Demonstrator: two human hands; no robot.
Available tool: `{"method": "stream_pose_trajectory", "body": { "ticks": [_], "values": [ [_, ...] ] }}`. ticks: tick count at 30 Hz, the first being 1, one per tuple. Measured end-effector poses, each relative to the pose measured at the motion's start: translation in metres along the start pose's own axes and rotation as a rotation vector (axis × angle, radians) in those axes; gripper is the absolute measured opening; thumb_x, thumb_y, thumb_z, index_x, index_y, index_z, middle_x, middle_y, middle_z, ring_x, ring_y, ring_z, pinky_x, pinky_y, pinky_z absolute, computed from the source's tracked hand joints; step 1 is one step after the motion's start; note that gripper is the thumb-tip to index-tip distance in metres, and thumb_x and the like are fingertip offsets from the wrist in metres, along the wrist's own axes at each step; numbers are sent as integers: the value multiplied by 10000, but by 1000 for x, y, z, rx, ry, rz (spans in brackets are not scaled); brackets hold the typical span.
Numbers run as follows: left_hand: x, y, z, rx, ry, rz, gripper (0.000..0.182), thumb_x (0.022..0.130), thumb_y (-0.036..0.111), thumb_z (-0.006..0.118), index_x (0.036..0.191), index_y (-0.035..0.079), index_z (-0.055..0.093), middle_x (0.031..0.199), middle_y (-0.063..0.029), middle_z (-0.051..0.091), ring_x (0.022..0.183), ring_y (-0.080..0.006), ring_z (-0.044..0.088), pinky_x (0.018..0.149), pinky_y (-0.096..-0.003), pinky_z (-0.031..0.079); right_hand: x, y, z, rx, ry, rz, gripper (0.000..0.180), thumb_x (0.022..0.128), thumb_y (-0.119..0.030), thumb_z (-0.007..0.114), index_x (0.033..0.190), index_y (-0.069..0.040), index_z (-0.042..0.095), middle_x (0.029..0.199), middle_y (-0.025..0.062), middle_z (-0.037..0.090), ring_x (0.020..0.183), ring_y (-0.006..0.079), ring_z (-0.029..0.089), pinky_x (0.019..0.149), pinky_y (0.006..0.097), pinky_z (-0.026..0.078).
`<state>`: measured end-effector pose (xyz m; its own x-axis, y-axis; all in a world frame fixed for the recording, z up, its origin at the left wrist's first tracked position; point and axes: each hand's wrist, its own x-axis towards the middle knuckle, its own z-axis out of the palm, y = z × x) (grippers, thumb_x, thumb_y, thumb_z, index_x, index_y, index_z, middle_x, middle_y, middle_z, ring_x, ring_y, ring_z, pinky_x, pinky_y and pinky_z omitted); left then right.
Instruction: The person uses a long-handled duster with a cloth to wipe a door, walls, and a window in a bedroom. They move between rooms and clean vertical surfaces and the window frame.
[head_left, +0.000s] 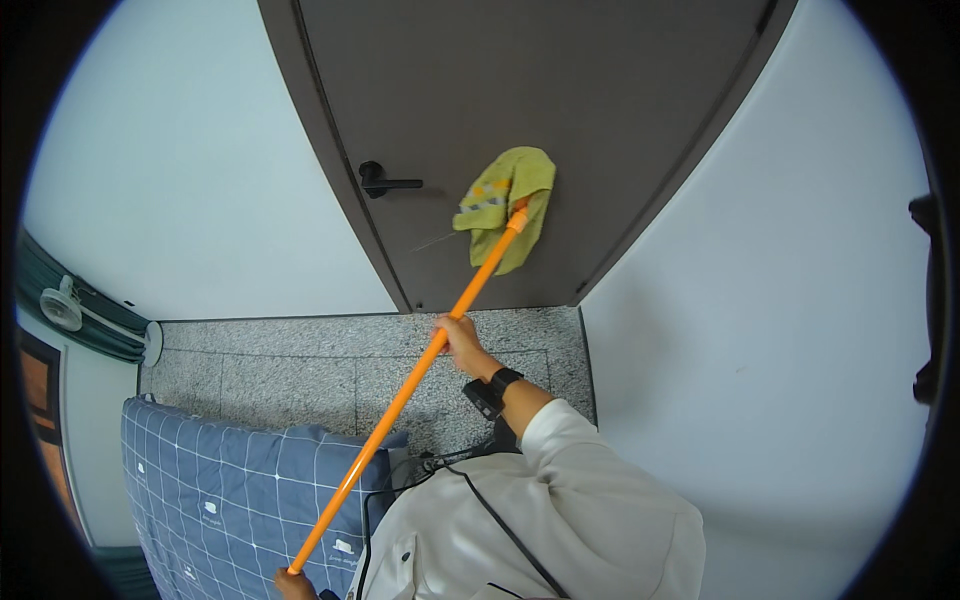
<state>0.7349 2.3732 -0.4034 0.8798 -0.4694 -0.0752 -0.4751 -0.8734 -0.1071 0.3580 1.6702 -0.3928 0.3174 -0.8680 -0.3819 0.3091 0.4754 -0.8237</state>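
Observation:
A long orange pole (397, 405) slants across the view from lower left to upper middle. My right hand (459, 343) grips it around its middle, over the strip of floor before the door. At the pole's lower end, by the bottom edge of the view, my left hand (295, 585) is wrapped around it and partly cut off. A yellow-green cloth (517, 180) with orange and grey stripes drapes over the pole's far head. That cloth lies against a dark brown door (600, 97), right of its black lever handle (390, 183).
Left of me is a bed with a blue checked cover (247, 487). A white standing fan (64, 306) is by the green curtain (105, 330) at far left. White walls (720, 375) flank the door. Black cables (495, 510) hang across my shirt, above the speckled grey floor (292, 382).

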Motion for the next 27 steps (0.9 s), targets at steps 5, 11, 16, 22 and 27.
{"method": "stream_pose_trajectory", "body": {
  "ticks": [5,11,16,22,27],
  "values": [
    [-10,98,40,-125,281,-74,198,790,141,810,890,41,671,924,-171,666,912,-420,644,764,-549,518,-1,-44,-86,19,162,-22,181,970,-204,654,975,-22,653,781,95,668,602,170,598,490,296,467],
    [36,172,41,-165,257,8,159,845,160,775,935,73,678,951,-137,669,946,-404,637,792,-537,507,-2,-99,-160,109,279,-134,198,958,-212,674,994,-19,650,801,101,678,670,187,643,562,314,519],
    [95,263,14,-239,464,238,56,849,139,724,861,90,698,892,-121,676,925,-377,660,747,-541,516,1,-162,-216,156,367,-253,222,951,-212,688,1024,-8,642,820,114,682,698,198,658,592,329,545],
    [172,288,-90,-157,681,248,37,874,119,698,902,98,688,898,-96,664,918,-364,664,737,-525,520,1,-212,-197,136,320,-258,278,987,-262,690,1078,-16,600,884,157,702,693,190,638,543,322,503],
    [238,281,-189,-214,749,323,77,906,86,655,981,94,674,971,-95,682,971,-349,681,762,-492,537,-15,-286,-146,132,231,-457,307,1021,-320,690,1010,-23,611,833,135,710,594,172,622,475,291,475]
  ]
}}
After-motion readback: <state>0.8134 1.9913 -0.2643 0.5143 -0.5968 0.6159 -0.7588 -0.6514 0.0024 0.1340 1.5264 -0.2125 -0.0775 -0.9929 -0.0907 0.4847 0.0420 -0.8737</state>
